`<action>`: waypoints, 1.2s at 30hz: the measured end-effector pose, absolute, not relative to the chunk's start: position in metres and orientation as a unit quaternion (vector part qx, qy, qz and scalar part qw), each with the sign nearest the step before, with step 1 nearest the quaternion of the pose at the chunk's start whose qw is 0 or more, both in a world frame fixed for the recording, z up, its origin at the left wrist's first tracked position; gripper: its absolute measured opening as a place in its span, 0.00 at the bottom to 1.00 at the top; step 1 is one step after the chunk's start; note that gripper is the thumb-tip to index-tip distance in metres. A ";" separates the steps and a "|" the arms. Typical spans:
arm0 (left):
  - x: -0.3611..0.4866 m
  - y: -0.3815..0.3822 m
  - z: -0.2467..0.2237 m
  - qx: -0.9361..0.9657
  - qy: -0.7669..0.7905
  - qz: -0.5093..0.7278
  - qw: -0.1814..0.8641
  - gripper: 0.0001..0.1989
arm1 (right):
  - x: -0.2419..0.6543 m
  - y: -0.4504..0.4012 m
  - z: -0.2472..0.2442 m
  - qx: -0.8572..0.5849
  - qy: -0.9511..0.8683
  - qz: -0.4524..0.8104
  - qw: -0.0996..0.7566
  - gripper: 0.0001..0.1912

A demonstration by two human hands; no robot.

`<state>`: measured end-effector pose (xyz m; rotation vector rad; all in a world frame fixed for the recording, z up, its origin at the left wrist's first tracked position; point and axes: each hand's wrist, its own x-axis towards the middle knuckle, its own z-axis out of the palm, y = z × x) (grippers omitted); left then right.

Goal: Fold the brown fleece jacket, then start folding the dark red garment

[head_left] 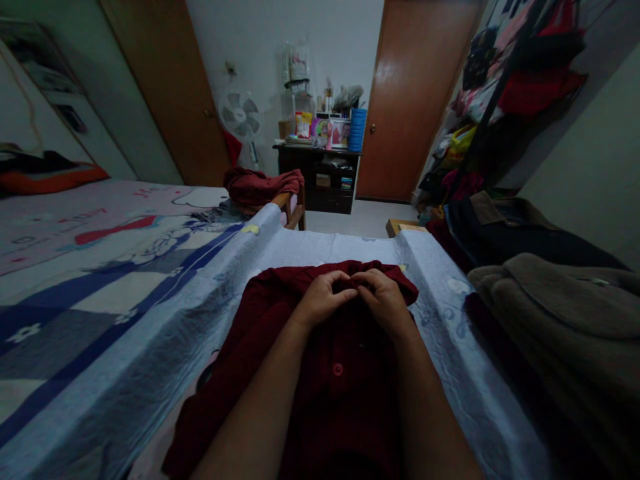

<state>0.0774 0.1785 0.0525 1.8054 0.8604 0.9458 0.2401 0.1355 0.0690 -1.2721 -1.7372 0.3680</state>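
Observation:
A dark red buttoned shirt point(280, 313) lies spread in front of me, its upper end pointing away. One round red button point(338, 369) shows on its front, between my forearms. My left hand point(325, 293) pinches the shirt cloth near its far end, thumb and fingers closed together. Right beside it, my right hand point(383, 293) pinches the same part, fingertips almost meeting those of the left. Whatever small piece sits between the fingertips is hidden. Under the shirt is a pale blue-grey patterned cloth point(330, 247) with raised sides.
On the left is a bed with a printed cover point(165, 267), and a red bundled cloth point(263, 187) at its far corner. Folded clothes point(555, 293) are stacked on the right. Farther back stand a fan point(241, 115), a dark cabinet point(290, 163) and a brown door point(405, 100).

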 end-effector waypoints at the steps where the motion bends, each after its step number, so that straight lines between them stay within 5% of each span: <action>1: 0.077 0.179 0.052 0.734 0.347 0.385 0.440 0.12 | 0.241 0.135 0.069 -0.517 -0.706 0.153 0.459 0.12; 15: 0.083 0.171 0.059 0.817 0.377 0.396 0.183 0.04 | 0.245 0.137 0.065 -0.533 -0.721 0.162 0.413 0.15; 36: 0.084 0.176 0.049 0.761 0.362 0.439 0.312 0.07 | 0.242 0.140 0.060 -0.529 -0.717 0.120 0.438 0.14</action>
